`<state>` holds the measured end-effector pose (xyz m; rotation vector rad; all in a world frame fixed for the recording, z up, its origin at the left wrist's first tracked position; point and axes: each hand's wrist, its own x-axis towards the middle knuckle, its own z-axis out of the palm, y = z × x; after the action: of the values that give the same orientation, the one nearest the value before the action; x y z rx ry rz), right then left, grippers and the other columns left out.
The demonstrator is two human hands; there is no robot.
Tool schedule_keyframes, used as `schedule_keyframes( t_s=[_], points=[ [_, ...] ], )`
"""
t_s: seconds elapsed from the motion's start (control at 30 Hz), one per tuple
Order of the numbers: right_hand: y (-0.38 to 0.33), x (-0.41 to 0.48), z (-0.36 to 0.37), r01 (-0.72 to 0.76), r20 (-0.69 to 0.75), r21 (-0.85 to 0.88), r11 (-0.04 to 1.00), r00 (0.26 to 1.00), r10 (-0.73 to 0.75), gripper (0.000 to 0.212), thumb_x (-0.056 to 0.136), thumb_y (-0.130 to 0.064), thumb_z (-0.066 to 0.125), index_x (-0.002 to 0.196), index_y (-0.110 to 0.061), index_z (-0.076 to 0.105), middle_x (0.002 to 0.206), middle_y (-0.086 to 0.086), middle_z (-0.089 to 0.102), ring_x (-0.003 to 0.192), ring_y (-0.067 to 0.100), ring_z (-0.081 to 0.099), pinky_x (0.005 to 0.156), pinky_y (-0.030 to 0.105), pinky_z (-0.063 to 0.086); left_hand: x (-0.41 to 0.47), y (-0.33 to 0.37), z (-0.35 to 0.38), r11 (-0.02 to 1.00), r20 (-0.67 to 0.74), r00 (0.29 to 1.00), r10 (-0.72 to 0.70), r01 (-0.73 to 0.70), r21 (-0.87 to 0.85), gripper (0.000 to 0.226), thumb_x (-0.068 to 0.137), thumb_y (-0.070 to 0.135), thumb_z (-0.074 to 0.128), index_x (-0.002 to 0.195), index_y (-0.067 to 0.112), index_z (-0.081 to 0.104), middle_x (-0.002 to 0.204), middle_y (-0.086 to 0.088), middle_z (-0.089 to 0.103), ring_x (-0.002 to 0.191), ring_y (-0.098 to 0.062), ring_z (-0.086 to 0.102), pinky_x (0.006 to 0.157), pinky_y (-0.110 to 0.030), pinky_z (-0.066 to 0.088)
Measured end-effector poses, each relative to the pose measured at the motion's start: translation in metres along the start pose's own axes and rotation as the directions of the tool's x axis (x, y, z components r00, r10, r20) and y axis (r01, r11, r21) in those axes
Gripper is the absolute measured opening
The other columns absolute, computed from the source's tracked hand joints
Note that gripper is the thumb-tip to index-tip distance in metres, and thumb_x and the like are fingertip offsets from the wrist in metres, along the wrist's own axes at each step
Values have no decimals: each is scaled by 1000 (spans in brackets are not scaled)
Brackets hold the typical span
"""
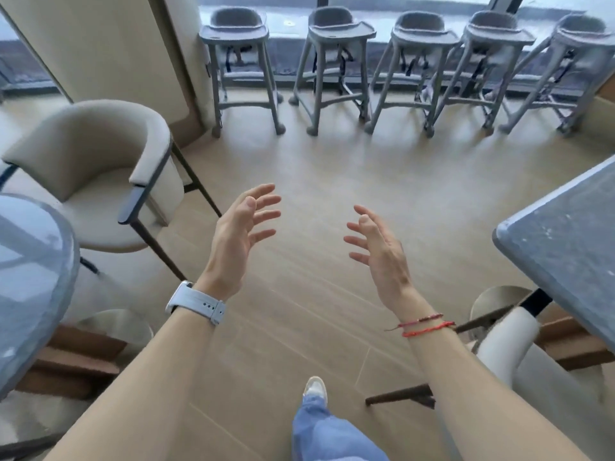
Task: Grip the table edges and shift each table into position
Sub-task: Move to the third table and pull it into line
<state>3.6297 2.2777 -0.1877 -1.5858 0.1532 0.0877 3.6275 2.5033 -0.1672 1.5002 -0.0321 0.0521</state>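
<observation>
Bottom edge: pale shoe (pixel 314 387), jeans leg cut off. Grey watch (pixel 196 302) on left wrist, red cords (pixel 426 324) on right. Both the left grip (pixel 236 237) and right grip (pixel 379 254) hang over the floor (pixel 316 168), fingers spread apart, holding nothing. The round glass desk (pixel 36 277) is cut off at the left and the grey desk (pixel 565 247) at the right; neither is touched. Beyond: beige armchair (pixel 100 174), blurred high chairs (pixel 239 61).

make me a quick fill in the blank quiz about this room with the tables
1. The left hand and right hand are both ____ and hold nothing.
2. The square-cornered grey table stands to the person's ____.
3. ____ grey high chairs stand in a row ahead.
4. The watch is on the ____ wrist.

Missing words: open; right; five; left
</observation>
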Motion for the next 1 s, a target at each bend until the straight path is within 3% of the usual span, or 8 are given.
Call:
schedule_keyframes(
  t_s=[0.27, 0.57, 0.73, 0.87, 1.0],
  points=[
    [-35, 152, -26, 11, -97, 22, 1000, 995, -9, 40, 84, -55, 49, 121, -44, 61, 131, 5, 63, 111, 20, 66, 95, 41, 52, 169, 7, 28, 999, 80, 996, 24, -22, -27, 57, 84, 62, 47, 129, 29, 64, 133, -3, 68, 122, -25, 64, 102, -50, 49],
    [-52, 314, -33, 11, -289, 4, 1000, 957, -10, 44, 81, -59, 50, 122, -47, 60, 129, 3, 64, 108, 15, 67, 89, 34, 52, 378, -17, 45, 998, 269, 963, 32, -14, -69, 64, 83, 61, 47, 133, 23, 61, 137, -8, 65, 124, -29, 62, 103, -50, 49],
    [-78, 386, -40, 11, -450, 16, 1000, 893, -3, 54, 66, -70, 51, 116, -51, 62, 128, -2, 65, 103, 11, 67, 85, 30, 49, 488, -20, 68, 996, 440, 898, 8, 34, -88, 64, 82, 62, 48, 132, 23, 61, 134, -4, 66, 121, -23, 64, 101, -48, 49],
    [-93, 425, -61, 20, -575, 27, 999, 818, -1, 52, 72, -68, 52, 120, -49, 61, 130, -1, 65, 107, 13, 67, 87, 31, 53, 557, -22, 112, 994, 574, 819, -13, 73, -81, 62, 82, 61, 49, 130, 25, 62, 133, -4, 67, 120, -23, 64, 101, -49, 49],
    [-96, 454, -98, 16, -699, 45, 999, 714, 20, 49, 83, -54, 49, 129, -41, 59, 135, 1, 62, 109, 14, 67, 90, 32, 51, 610, -31, 168, 993, 684, 729, -13, 92, -79, 63, 82, 60, 49, 132, 23, 62, 134, -6, 67, 120, -25, 64, 104, -54, 48]
  ],
)
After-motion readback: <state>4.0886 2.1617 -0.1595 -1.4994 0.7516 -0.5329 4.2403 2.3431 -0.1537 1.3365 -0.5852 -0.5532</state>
